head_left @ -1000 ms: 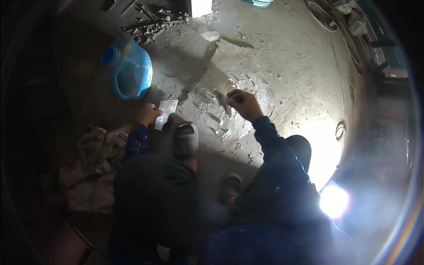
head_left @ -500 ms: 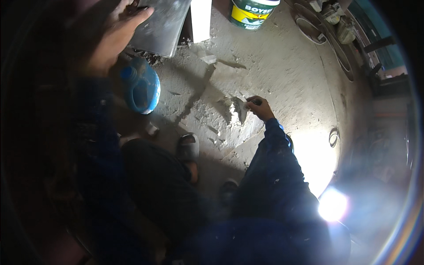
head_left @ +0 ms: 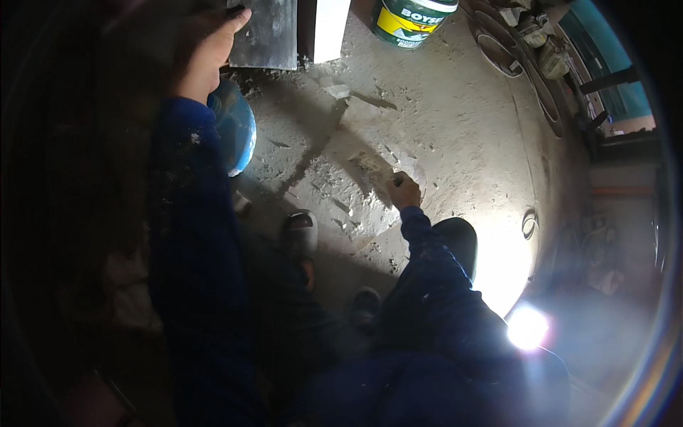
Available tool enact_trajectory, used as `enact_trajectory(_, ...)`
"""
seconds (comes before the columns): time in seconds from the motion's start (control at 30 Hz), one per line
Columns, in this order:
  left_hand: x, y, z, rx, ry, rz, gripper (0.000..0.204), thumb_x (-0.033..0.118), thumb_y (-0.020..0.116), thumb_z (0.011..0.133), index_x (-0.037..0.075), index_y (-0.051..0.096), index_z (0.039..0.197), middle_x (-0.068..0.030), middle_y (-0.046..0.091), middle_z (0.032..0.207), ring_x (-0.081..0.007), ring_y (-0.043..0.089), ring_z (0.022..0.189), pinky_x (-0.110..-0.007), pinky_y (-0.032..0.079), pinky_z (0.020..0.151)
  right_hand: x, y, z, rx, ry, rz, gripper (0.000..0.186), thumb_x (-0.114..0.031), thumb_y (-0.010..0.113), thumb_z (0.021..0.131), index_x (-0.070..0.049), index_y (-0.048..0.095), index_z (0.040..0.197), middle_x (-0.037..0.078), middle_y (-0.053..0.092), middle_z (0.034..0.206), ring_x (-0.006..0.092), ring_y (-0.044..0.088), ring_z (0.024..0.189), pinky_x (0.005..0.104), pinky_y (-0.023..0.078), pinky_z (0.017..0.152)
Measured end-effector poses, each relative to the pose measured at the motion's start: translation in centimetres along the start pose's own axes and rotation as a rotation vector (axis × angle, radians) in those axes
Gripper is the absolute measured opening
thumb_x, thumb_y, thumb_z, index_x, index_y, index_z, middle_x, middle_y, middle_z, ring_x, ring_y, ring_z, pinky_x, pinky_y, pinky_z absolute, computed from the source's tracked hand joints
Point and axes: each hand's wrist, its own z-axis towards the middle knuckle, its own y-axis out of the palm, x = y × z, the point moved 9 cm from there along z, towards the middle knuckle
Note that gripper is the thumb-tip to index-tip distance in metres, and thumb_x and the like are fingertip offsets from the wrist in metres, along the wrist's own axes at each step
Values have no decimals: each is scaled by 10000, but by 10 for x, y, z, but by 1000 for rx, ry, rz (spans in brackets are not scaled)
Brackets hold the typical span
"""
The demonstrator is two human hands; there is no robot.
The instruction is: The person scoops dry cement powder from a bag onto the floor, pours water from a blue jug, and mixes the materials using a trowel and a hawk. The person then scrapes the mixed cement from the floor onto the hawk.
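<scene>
A very bright lamp [head_left: 528, 327] shines at the lower right. The floor [head_left: 462, 135] beside it turns plain white, and a misty glare spreads around it. The far left and the corners are almost black. Dark shadows stretch across the floor. Up top, a white block [head_left: 331, 28] glows brightly. The left hand [head_left: 208, 53] fades into the dark on one side. Near the rim, lines bend, and a rainbow streak shows at the lower right.

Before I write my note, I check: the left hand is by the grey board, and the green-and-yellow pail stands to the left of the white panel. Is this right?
Not quite. In the head view, the green-and-yellow pail stands to the right of the white panel; the left hand is indeed by the grey board.
</scene>
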Motion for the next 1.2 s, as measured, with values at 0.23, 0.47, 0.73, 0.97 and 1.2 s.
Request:
enact_trajectory(0.23,-12,7,0,-3,-93,-55,679,452,711,844,147,469,1400,-80,522,1375,-257,466,1264,-435,376,1037,-59,26,12,65,14,174,355,-343,687,764,-92,709,1014,127,724,918,281,697,875,376,538,808)
enact_trajectory(0.47,-14,15,0,-110,-33,163,376,316,717,859,52,630,1113,-50,656,1059,-170,589,997,-320,441,894,-58,2,28,-51,-138,63,318,-307,685,781,-95,707,1017,129,720,896,276,693,864,386,537,804)
enact_trajectory(0.73,26,6,-24,-46,214,236,343,286,667,885,-6,647,1064,-102,677,968,-202,624,919,-352,472,827,-69,25,8,-365,-444,-156,269,-271,624,806,-110,689,1012,162,694,913,351,667,872,449,529,798)
enact_trajectory(0.97,8,-4,-14,-71,106,374,521,390,573,935,45,509,1319,-110,560,1303,-248,523,1175,-409,395,991,-63,-1,37,-189,-434,-91,263,-245,606,823,-99,693,1024,176,697,888,349,680,849,447,536,790)
enact_trajectory(1.2,-11,-14,-11,30,-126,-71,432,332,577,934,41,562,1254,-117,610,1116,-235,614,981,-366,513,791,-56,35,-33,-437,-453,-336,272,-245,521,857,-137,699,1032,192,692,942,337,669,915,456,530,816)
